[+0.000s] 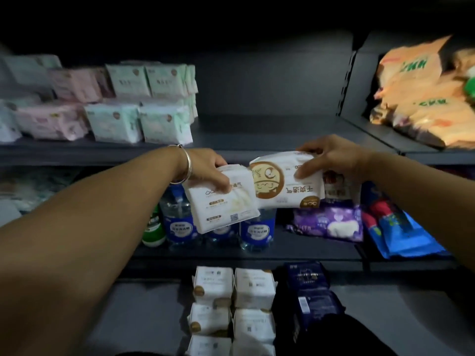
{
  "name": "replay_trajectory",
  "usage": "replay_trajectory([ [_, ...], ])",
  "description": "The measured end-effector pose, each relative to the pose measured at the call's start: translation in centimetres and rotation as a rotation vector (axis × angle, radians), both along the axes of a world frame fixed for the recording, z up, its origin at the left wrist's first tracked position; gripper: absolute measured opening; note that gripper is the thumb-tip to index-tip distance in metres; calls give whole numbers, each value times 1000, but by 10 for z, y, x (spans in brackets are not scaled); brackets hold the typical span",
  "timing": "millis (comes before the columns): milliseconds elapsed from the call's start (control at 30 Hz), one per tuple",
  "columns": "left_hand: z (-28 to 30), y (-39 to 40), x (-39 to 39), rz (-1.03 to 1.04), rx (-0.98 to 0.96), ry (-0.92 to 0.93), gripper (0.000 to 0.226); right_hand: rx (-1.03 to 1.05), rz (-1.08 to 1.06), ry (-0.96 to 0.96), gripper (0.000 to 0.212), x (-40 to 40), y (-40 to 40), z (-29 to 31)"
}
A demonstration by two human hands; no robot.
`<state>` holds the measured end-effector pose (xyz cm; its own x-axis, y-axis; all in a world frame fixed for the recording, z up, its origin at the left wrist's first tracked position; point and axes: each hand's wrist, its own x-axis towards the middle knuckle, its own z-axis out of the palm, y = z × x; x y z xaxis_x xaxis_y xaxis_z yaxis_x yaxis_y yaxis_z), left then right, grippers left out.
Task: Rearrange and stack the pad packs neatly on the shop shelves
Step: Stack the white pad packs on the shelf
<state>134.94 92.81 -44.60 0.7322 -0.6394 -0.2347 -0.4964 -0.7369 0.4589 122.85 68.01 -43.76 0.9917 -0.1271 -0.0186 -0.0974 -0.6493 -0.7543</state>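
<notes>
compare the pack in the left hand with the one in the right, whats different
The left hand pinches its white pack with the small-print side showing, tilted down to the left. The right hand grips its white pack with the gold round face logo showing, lying nearly level. Both are white and gold, held before the shelves.

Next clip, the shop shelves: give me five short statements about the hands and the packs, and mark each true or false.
1. Each hand holds a white pad pack. True: the left hand grips one white pack, the right hand another.
2. The left wrist is bare. False: it wears a silver bangle.
3. The upper shelf holds pale green packs stacked two high. True.
4. The white packs at the bottom lie in a single column. False: they lie in two columns side by side.
5. The blue-labelled bottles stand on the top shelf. False: they stand on the middle shelf, behind the held packs.
</notes>
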Motion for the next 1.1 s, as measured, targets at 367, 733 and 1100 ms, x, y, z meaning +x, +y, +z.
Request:
replay_trajectory([
  [367, 47, -22, 20, 56, -130, -94, 32, 140, -44, -143, 32, 25, -25, 34],
  [733, 81, -101, 86, 75, -218, -274, 48, 240, -226, -274, 32, 78, -87, 44],
  [1100, 67, -125, 154, -10, 16, -890, 74, 267, -363, -360, 62, 146, -88, 51],
])
